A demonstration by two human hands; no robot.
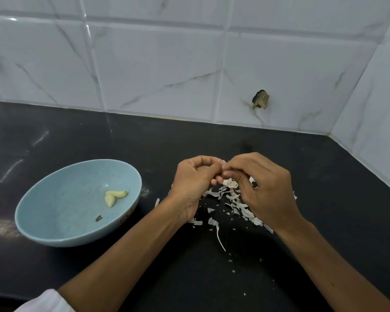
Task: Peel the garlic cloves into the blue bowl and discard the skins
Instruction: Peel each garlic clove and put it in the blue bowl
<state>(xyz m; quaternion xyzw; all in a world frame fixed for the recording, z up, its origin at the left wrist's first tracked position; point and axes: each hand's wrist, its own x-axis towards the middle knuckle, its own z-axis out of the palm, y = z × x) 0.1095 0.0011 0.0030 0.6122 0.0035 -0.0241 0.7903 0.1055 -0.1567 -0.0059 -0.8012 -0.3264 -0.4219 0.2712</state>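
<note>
A light blue bowl (54,212) sits on the black counter at the left, with two peeled yellowish garlic cloves (114,197) inside and a small dark scrap near its front. To the right of the bowl, my left hand (193,184) and my right hand (260,189) meet above a heap of white garlic skins (231,201). Both hands pinch a garlic clove (221,164) between their fingertips; the fingers hide most of it. A piece of the garlic bulb (231,183) lies just below the fingers.
The black counter (189,278) runs to a white marble-tiled wall at the back and right. A dark chipped hole (260,99) marks one wall tile. Small skin flakes are scattered toward the counter's front. A white sleeve edge (43,302) shows at the bottom left.
</note>
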